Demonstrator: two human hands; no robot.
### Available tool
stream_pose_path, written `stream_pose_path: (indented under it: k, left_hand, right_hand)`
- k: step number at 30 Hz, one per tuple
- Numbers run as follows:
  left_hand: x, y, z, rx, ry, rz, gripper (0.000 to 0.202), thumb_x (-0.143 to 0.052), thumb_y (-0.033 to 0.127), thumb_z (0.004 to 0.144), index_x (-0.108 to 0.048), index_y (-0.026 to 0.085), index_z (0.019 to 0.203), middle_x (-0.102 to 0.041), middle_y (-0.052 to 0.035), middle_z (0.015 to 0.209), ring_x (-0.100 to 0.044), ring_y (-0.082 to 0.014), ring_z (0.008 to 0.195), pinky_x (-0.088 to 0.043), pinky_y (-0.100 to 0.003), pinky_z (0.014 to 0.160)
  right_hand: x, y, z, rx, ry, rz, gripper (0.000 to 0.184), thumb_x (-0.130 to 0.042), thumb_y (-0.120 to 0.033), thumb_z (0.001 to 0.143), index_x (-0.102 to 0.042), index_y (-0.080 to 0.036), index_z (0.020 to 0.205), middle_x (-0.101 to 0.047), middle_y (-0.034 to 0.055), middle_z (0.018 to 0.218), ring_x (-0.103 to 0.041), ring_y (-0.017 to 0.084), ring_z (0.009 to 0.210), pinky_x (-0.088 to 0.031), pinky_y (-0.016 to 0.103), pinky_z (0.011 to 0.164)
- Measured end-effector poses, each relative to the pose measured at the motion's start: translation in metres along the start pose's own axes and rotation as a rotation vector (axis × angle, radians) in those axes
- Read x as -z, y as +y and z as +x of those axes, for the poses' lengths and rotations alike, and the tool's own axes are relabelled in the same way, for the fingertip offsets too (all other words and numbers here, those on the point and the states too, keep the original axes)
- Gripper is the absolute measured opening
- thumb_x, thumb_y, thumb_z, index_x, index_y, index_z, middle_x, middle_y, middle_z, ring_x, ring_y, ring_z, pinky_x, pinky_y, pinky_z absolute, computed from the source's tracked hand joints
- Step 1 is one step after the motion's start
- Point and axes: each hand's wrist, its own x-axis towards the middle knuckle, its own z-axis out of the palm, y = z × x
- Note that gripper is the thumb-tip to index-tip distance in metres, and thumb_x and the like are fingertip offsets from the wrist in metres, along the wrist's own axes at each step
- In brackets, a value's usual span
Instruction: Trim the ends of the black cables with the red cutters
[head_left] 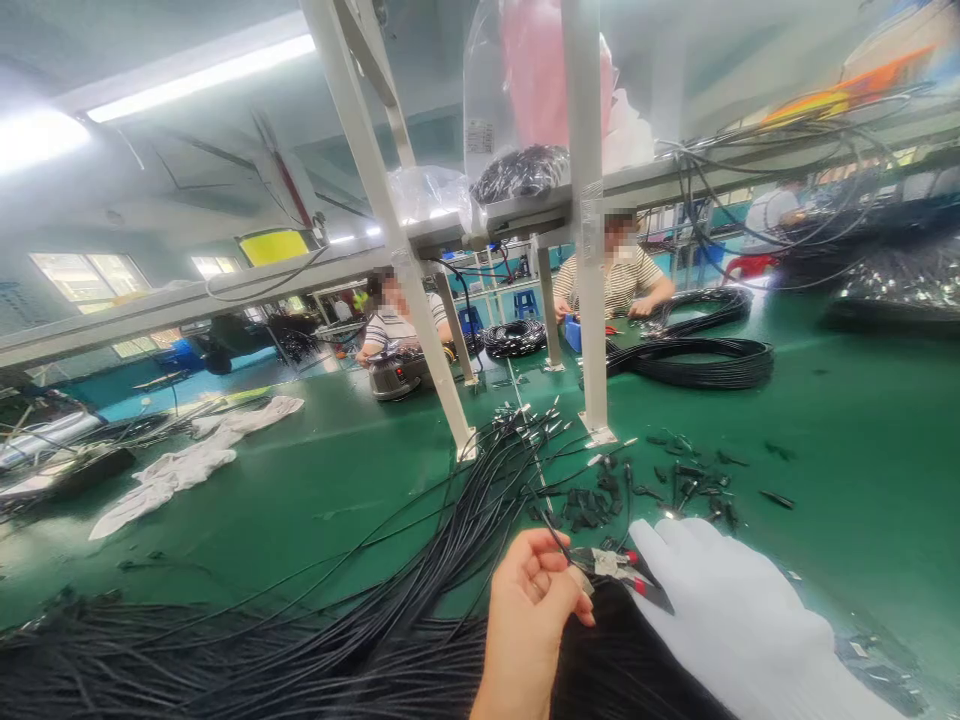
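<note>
— Where are we?
— Trimming, it seems. Our left hand (534, 598) pinches one black wire (553, 535) from the bundle (390, 610) at nine o'clock. Our gloved right hand (720, 600) is closed round the cutters (616, 566), at the wire's tip.
— What's needed?
— Probably a steady pinch. Offcuts (637, 492) lie at twelve o'clock.

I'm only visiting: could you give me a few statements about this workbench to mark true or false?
1. The right hand wears a white glove. True.
2. The left hand pinches a thin black cable. True.
3. The table is red. False: it is green.
4. The white cloth lies beside the right hand. False: it lies far off to the left.
5. The right hand holds a small red-handled tool. True.
</note>
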Motion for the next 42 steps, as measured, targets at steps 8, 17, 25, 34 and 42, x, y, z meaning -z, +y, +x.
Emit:
stream_pose_path:
  k: [8, 17, 25, 34, 42]
  left_hand:
    - [-0.001, -0.006, 0.002, -0.04, 0.026, -0.034, 0.023, -0.074, 0.016, 0.063, -0.062, 0.014, 0.082, -0.054, 0.0061, 0.064, -0.059, -0.01, 0.048, -0.052, -0.024, 0.046]
    - [-0.003, -0.011, 0.0, -0.074, 0.05, -0.036, 0.021, -0.072, 0.014, 0.064, -0.06, 0.014, 0.081, -0.054, 0.0068, 0.062, -0.059, -0.0102, 0.046, -0.053, -0.024, 0.045]
    - [-0.003, -0.01, -0.001, -0.073, 0.043, 0.016, 0.019, -0.071, 0.013, 0.065, -0.06, 0.015, 0.08, -0.054, 0.0061, 0.063, -0.059, -0.0108, 0.048, -0.053, -0.024, 0.046]
    - [0.0, -0.006, 0.001, -0.054, -0.013, 0.005, 0.024, -0.073, 0.016, 0.065, -0.065, 0.014, 0.087, -0.055, 0.0055, 0.063, -0.058, -0.01, 0.049, -0.048, -0.022, 0.046]
    - [0.004, 0.0, 0.004, -0.002, -0.089, -0.017, 0.028, -0.078, 0.02, 0.062, -0.067, 0.015, 0.087, -0.054, 0.0055, 0.066, -0.055, -0.0075, 0.048, -0.042, -0.02, 0.046]
  right_hand:
    - [0.006, -0.005, -0.001, 0.0, -0.099, 0.008, 0.015, -0.063, -0.033, 0.076, -0.051, -0.025, 0.076, -0.051, -0.0016, 0.064, -0.053, 0.019, 0.054, -0.022, 0.029, 0.053]
    - [0.012, -0.014, 0.006, 0.003, -0.056, -0.058, 0.016, -0.073, -0.028, 0.064, -0.058, -0.023, 0.069, -0.059, -0.0003, 0.057, -0.058, 0.019, 0.046, -0.029, 0.027, 0.048]
    - [0.022, -0.016, 0.008, -0.069, -0.207, -0.009, 0.013, -0.072, -0.028, 0.068, -0.06, -0.024, 0.063, -0.062, -0.0002, 0.055, -0.06, 0.019, 0.047, -0.03, 0.028, 0.048]
    - [0.02, -0.015, 0.0, -0.129, -0.207, 0.052, 0.031, -0.057, -0.042, 0.083, -0.058, -0.027, 0.056, -0.058, -0.0011, 0.05, -0.057, 0.021, 0.045, -0.023, 0.03, 0.049]
    - [0.032, -0.008, 0.01, -0.116, -0.271, 0.117, 0.032, -0.059, -0.043, 0.081, -0.059, -0.028, 0.053, -0.057, -0.0015, 0.049, -0.056, 0.021, 0.045, -0.015, 0.03, 0.049]
